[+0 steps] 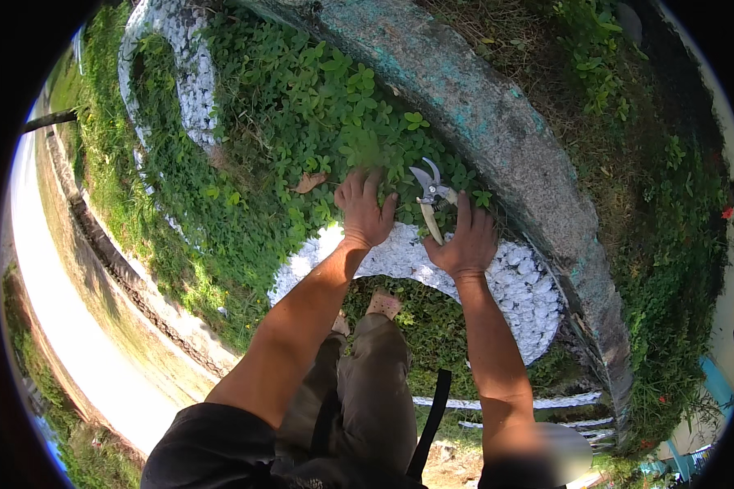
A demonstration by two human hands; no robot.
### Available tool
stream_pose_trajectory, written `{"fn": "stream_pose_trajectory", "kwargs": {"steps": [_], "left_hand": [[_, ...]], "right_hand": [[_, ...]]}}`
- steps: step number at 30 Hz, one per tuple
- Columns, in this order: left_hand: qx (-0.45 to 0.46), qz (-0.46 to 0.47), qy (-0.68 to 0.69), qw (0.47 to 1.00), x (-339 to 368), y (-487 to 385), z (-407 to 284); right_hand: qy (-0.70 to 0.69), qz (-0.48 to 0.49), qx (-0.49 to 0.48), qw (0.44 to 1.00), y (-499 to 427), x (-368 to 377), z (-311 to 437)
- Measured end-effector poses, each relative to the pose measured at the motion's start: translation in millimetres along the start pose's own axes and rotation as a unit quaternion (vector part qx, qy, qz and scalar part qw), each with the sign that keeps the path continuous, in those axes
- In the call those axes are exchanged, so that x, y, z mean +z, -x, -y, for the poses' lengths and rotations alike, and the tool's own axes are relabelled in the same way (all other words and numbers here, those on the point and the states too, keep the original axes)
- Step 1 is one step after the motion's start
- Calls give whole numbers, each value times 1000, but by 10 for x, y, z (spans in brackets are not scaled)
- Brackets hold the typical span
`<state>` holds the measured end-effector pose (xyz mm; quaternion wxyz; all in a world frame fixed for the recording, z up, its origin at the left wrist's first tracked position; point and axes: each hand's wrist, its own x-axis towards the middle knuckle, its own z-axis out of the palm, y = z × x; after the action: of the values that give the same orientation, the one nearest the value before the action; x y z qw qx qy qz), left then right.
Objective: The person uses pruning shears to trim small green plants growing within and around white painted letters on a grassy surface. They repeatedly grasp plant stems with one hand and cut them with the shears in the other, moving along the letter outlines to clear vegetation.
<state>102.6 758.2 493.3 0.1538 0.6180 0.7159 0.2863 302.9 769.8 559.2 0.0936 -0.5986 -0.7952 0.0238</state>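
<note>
My right hand [470, 239] holds a pair of pruning shears [432, 191] with pale handles and a coil spring. The curved metal blades stand apart and point away from me over the foliage. To its left, my left hand [365, 209] reaches into low green groundcover [318, 104]. The thumb is spread from the fingers, and the fingertips are partly hidden, so I cannot tell whether they grip any stems. Under both wrists runs a curved band of white-painted stones [397, 250], bordering the leaves. A dry brown leaf [309, 182] lies left of my left hand.
A rough stone kerb [465, 91] with flaking turquoise paint curves along the right. Another white stone shape [192, 79] stands at upper left. Beyond the slope on the left is a bright paved road [67, 263]. My shoe [384, 304] is just below the white band.
</note>
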Motion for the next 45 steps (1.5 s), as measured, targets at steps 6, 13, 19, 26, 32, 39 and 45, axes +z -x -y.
{"fn": "stream_pose_trajectory", "kwargs": {"steps": [6, 13, 19, 26, 32, 39, 45], "left_hand": [[-20, 8, 25, 999, -29, -60, -34], [4, -23, 29, 999, -2, 57, 19], [31, -49, 36, 998, 26, 38, 12], [44, -70, 49, 995, 24, -15, -20], [51, -90, 58, 993, 36, 67, 105], [278, -58, 81, 955, -284, -243, -469], [185, 48, -77, 979, -72, -543, -856]], "right_hand": [[-11, -19, -13, 1000, 41, -27, 12], [-13, -59, -38, 997, 66, -25, 26], [-1, -89, -31, 996, 66, 105, -43], [-48, -109, -52, 991, 41, 18, -60], [-159, -80, -37, 983, 63, -422, -74], [-23, 46, 103, 993, 641, -1041, -349], [33, 76, 130, 988, 586, -1043, -333]]}}
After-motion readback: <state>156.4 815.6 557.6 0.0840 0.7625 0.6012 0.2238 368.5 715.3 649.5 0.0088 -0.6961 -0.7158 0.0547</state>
